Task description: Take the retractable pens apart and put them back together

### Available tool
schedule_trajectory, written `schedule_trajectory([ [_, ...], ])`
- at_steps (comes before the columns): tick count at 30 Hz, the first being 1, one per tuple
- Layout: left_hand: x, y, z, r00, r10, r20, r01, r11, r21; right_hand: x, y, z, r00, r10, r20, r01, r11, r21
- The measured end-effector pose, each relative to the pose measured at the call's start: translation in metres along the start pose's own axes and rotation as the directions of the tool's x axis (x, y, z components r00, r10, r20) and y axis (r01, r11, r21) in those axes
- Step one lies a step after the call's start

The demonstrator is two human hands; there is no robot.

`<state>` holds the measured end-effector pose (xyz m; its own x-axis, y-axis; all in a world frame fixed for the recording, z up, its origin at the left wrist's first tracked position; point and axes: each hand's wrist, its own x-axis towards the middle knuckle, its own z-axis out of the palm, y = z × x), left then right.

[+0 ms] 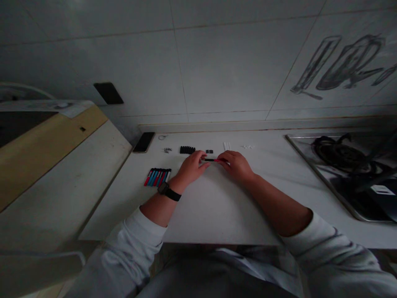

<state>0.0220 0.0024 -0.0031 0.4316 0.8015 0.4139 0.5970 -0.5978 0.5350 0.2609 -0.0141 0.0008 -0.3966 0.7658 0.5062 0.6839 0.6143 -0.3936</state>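
A pen with a black front part and a red barrel lies level between my two hands above the white counter. My left hand, with a dark watch on its wrist, pinches the black end. The red end is in the closed fingers of my right hand, which partly hide it. Just beyond my left hand stands a row of short black cylinders. Small dark grey pieces lie past the pen. Thin white sticks are right behind my right hand.
Left of my left forearm lies a row of red, blue and white pen barrels. Farther back are small metal pieces, a thin ring and a phone. Small white bits lie right of the sticks. A gas stove borders the right.
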Motion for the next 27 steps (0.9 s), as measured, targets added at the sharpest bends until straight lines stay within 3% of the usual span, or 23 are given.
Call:
schedule_trajectory([
  [6,0.0011,-0.0031,0.0001,0.998,-0.023,0.059,0.019,0.997,0.077,0.0001,-0.0008,0.0001,1.000,-0.008,0.005,0.008,1.000,-0.012],
  [13,-0.0010,-0.0048,0.0008,0.999,0.039,0.011,-0.039,0.999,0.018,-0.0001,-0.0011,-0.0008,1.000,0.011,0.009,-0.011,1.000,0.013],
  [19,0.0013,-0.0059,-0.0011,0.995,-0.007,0.097,-0.004,0.994,0.112,0.0000,-0.0037,-0.0022,1.000,0.020,0.023,-0.020,1.000,0.013],
  [27,0.0000,-0.0038,-0.0010,0.999,0.000,0.040,-0.002,0.999,0.054,-0.0003,-0.0001,-0.0005,0.999,0.027,0.026,-0.027,1.000,0.014],
])
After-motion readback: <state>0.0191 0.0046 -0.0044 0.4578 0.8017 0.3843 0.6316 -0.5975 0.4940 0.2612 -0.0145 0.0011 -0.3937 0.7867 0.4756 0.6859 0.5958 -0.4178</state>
